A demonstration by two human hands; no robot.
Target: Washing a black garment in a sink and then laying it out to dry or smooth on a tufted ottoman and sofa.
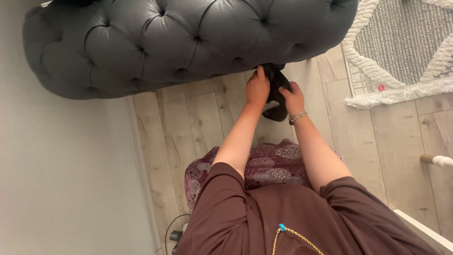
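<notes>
Item 1: dark cloth, black, soft, bunched. Loc.: at lower edge of the tufted ottoman, hanging down just above the wood floor. Held between both hands; upper end meets the ottoman's underside, exact contact hidden. Lower end curls in a loop below the right wrist.

Item 2: left hand. Fingers closed over the cloth's left side, fingertips up against the ottoman edge, likely to steady the fabric there.

Item 3: right hand. Fingers curled round the cloth's right side, gripping it; bracelet on wrist. Both hands close together, cloth between, so the fabric stays gathered, not trailing on floor.

Item 4: ottoman, grey-black leather look, button-tufted, rounded ends. Fills top of view, next to pale wall at left.

Item 5: rug, grey/white, fringed edge, well apart to the right; small pink ring lies on it.

Item 6: person's clothing: brown top, patterned purple skirt, gold chain w/ blue bead.

Item 7: white furniture edge and white-tipped leg, lower right; kind n/k.
</notes>
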